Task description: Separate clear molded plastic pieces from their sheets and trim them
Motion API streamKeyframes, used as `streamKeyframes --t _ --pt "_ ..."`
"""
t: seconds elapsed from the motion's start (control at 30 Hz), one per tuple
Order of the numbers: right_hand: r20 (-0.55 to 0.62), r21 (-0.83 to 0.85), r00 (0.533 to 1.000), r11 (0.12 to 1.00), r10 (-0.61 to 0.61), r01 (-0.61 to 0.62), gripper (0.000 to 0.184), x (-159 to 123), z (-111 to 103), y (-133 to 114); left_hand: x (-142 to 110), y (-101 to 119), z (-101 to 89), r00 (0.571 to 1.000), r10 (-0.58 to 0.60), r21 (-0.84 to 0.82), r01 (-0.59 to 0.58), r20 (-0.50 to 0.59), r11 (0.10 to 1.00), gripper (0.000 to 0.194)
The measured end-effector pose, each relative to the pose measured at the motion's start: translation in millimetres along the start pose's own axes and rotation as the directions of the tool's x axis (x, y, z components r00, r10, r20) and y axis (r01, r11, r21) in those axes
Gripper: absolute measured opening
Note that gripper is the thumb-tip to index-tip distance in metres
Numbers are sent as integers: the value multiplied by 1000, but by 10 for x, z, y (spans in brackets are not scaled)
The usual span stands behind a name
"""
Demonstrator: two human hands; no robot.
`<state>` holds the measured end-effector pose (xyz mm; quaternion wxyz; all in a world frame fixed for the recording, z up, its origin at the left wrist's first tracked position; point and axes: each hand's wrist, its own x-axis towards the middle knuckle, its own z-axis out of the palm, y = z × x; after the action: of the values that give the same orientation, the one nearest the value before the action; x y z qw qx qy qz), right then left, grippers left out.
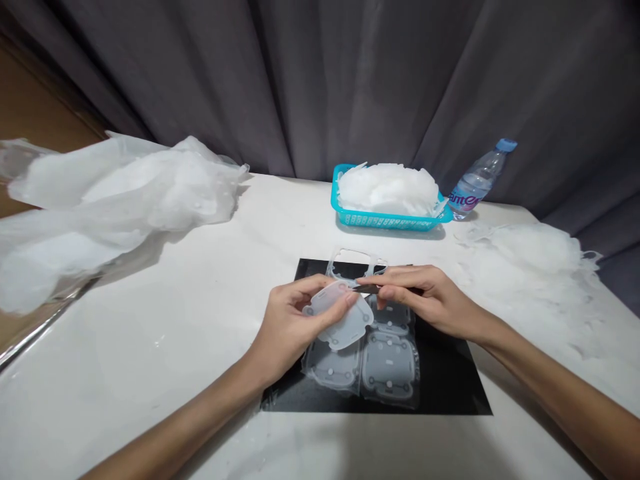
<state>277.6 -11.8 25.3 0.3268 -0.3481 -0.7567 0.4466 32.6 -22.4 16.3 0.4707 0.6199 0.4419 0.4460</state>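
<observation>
The left hand [290, 320] fingers are closed around a translucent part [340, 319], lifting it clear of the sheet [365, 363]. The right hand [425, 300] fingers pinch a thin tool [367, 288], its tip at the part's edge beside the left fingertips, apparently for trimming.

Water bottle [477, 181] label — partial letters "ame" only

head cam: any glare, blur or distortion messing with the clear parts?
Head view: soft light, faint shadows under the basket and left bag. Mild glare on the clear sheet, readable only against the black mat. Left hand and right hand sharp; the scrap pile washes into the white table. Wide-angle stretch at the edges.
</observation>
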Motion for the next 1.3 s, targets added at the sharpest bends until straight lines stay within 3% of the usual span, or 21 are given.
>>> streamKeyframes --t 1.3 --pt "-45 -73 998 997 -39 36 31 -19 44 11 -20 -5 1 1000 7 44 -7 -10 999 16"
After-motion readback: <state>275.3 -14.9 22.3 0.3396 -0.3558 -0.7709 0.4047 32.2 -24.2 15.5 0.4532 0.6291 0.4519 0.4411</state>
